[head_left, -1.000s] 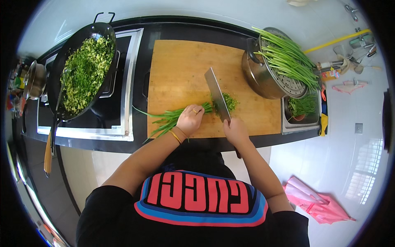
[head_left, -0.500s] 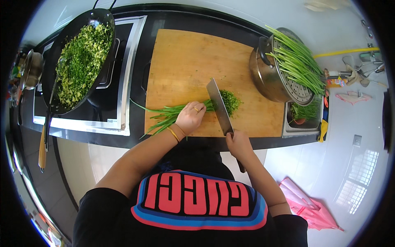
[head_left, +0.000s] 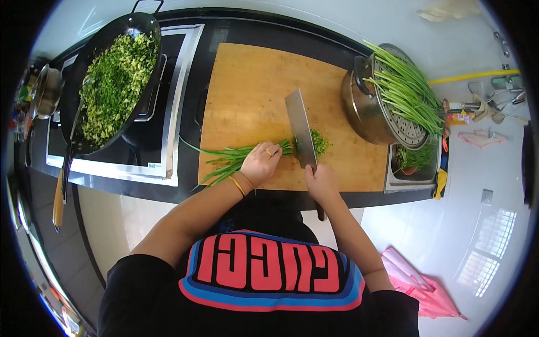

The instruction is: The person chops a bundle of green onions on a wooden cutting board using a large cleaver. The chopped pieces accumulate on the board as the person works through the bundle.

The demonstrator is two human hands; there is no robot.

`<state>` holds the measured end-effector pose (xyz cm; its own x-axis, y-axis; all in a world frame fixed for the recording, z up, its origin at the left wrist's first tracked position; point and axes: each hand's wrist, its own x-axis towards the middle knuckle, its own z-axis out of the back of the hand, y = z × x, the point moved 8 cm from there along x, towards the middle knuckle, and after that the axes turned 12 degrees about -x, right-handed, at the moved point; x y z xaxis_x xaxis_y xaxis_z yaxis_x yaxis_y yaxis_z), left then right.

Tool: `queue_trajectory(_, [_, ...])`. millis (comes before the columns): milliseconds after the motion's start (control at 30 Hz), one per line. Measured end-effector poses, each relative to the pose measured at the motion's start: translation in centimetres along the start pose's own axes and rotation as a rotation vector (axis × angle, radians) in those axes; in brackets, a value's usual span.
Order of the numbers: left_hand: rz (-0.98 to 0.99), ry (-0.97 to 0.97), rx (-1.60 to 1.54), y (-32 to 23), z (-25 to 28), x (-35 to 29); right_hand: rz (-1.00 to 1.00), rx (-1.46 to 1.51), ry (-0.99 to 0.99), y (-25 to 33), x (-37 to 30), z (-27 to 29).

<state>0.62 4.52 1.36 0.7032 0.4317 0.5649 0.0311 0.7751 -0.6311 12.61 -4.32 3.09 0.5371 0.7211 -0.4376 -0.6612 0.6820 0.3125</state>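
On the wooden cutting board (head_left: pixel 264 84), my left hand (head_left: pixel 261 164) presses down on a bunch of garlic chives (head_left: pixel 224 159), its fingers curled over them near the cut ends. The long leaves trail out to the left, some past the board's edge. My right hand (head_left: pixel 323 184) is wrapped round the handle of a broad cleaver (head_left: pixel 301 129). Its blade stands just right of the cut ends, apart from my left fingers. Finely chopped chives (head_left: pixel 321 144) lie on the board beyond the blade, partly hidden by it.
At the left, a wok (head_left: pixel 147 25) of chopped greens and pale yellow bits sits over the stove (head_left: pixel 174 112). A steel pot (head_left: pixel 359 112) at the right bears a perforated steamer tray with more long chives (head_left: pixel 404 84). A sink (head_left: pixel 412 178) holding greens lies by the board's right edge.
The cleaver has come up and tilted, showing more of its blade and covering more of the chopped chives. My left hand stays on the bunch. The whole view has shifted slightly.
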Motion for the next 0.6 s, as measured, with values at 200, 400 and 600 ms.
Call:
queue_trajectory(200, [-0.002, 0.011, -0.016, -0.2, 0.1, 0.2, 0.093, -0.081, -0.019, -0.6, -3.3, -0.2])
queue_trajectory(400, [-0.006, 0.01, -0.01, 0.0, -0.1, -0.3, 0.037, -0.161, -0.033, -0.4, -3.7, -0.9])
queue_trajectory(600, [-0.02, 0.025, 0.024, 0.1, -0.2, -0.3, -0.02, 0.02, 0.036, -1.0, -4.0, -0.3])
